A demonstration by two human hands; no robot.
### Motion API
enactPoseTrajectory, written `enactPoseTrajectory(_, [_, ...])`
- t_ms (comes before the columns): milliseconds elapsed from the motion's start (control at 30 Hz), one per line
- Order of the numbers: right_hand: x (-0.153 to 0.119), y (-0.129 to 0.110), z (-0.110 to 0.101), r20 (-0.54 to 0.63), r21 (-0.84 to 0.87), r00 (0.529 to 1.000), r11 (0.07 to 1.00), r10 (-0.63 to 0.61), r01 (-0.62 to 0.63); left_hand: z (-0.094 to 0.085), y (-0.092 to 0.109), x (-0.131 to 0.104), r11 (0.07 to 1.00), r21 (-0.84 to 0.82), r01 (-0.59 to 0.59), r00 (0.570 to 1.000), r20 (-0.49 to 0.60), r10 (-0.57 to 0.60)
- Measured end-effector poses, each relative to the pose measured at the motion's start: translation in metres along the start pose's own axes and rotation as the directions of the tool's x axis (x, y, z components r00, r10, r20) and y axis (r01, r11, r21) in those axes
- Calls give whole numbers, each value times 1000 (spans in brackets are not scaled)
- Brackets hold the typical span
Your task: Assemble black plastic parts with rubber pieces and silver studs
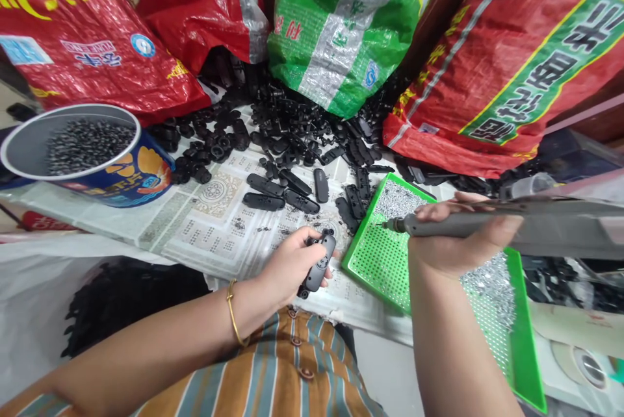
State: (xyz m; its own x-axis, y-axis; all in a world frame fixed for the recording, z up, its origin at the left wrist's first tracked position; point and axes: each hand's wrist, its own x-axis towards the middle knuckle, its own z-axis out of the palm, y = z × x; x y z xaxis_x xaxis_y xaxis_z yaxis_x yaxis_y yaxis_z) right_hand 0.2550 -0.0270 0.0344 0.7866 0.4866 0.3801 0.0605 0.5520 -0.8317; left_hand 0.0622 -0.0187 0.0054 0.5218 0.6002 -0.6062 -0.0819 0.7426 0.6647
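My left hand point(295, 264) is closed around a small black plastic assembly point(320, 262) with screw holes and round knobs at its ends, held just above the table's front edge. A grey electric screwdriver point(448, 225) lies in the grip of my right hand point(461, 241), its bit pointing left over a green perforated tray point(375, 258). Small silvery screws point(397, 199) fill the tray's far corner, and more are heaped at its right side. Several elongated black plastic parts point(283, 191) lie on the patterned cloth beyond my left hand.
A blue tub point(141, 176) full of small dark pieces stands at the left. Red sacks point(487, 66) and a green sack point(336, 34) line the back, with piles of black parts point(292, 121) before them. A roll of tape point(582, 362) sits at the lower right.
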Motion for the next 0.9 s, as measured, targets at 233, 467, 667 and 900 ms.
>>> enactPoseTrajectory(233, [-34,-41,32,221,44,973,996,62,-73,2,-4,3,999,-11,-43,999,29,44])
enactPoseTrajectory(467, [-45,-38,43,319,55,937,984,141,-167,1,-6,3,999,-32,-41,999,14,41])
enactPoseTrajectory(667, [-46,-38,47,289,33,939,978,187,-205,0,-9,5,999,-5,-49,999,7,49])
enactPoseTrajectory(900, [-48,-35,45,303,65,936,976,178,-207,3,-6,4,999,-21,-41,999,11,41])
